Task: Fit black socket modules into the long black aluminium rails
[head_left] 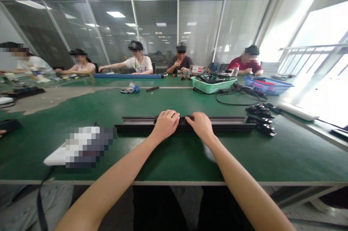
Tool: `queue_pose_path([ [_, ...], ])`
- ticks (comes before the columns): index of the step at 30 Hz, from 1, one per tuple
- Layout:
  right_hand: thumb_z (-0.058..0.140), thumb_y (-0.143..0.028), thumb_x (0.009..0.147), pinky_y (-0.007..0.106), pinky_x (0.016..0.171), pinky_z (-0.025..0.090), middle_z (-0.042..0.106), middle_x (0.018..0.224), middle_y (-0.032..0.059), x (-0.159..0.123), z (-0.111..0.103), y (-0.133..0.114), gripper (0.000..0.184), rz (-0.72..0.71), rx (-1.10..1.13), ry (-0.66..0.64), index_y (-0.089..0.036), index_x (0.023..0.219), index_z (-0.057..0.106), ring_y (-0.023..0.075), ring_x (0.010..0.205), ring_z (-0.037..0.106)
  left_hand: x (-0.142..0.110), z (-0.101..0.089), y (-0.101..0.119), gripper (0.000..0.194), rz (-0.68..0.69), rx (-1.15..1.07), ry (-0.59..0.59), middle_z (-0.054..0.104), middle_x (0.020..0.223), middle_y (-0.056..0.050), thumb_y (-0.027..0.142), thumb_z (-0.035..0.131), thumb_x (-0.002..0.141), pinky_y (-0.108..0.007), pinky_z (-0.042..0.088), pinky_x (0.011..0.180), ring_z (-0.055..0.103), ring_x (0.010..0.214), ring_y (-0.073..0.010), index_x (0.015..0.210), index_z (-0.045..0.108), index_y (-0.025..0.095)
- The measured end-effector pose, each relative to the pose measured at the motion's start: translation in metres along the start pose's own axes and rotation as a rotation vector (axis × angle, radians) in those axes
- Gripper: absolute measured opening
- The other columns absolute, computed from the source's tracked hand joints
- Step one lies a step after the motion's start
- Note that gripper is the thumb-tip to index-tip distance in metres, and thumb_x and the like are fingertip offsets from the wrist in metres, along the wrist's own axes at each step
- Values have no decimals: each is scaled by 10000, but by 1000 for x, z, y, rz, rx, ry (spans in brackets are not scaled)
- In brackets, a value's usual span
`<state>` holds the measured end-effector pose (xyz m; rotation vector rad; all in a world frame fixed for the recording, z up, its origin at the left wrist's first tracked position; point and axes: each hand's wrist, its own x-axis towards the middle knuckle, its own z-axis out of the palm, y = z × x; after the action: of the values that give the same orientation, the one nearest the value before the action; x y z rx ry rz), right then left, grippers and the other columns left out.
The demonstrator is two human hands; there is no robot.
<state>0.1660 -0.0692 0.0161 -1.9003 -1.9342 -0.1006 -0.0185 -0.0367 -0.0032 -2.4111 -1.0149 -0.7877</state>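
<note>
1. Glossy green surface (174,166), with a pale, bare patch of uneven outline at far left, fills most of the view.
2. Near the left, a flat white slab with rounded corners (54,155) lies on it, its face partly pixelated.
3. Farther back, a crumpled grey-and-blue cloth bundle (130,88) sits loosely.
4. The left hand (166,124) rests over a long, straight, dark channel with a metallic sheen (183,127), lying crosswise before the person; its fingers are bent together, their grip hidden.
5. Between the hands shows a small black piece (182,119) inside the channel.
6. The right hand (201,124) curls over the channel too, thumb at the near side; whether its fingers clamp anything, I cannot tell.
7. Behind, a mint-green perforated plastic basket (213,87) holds tangled black cables.
8. Beyond the channel's right end, angular black parts with shiny metal spots (265,126) lie clustered.
</note>
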Motion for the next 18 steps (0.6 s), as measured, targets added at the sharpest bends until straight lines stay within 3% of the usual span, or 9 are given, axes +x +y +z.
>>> queue_pose_path([
  [18,515,-456,995,286,662,383,741,963,107,-2,-5,2,339,75,43,-44,-195,893,705,216,867,670,1,-2,4,324,-11,3,-14,691,1091,-109,280,373,1054,-395,451,927,612,1056,-240,1118,667,161],
])
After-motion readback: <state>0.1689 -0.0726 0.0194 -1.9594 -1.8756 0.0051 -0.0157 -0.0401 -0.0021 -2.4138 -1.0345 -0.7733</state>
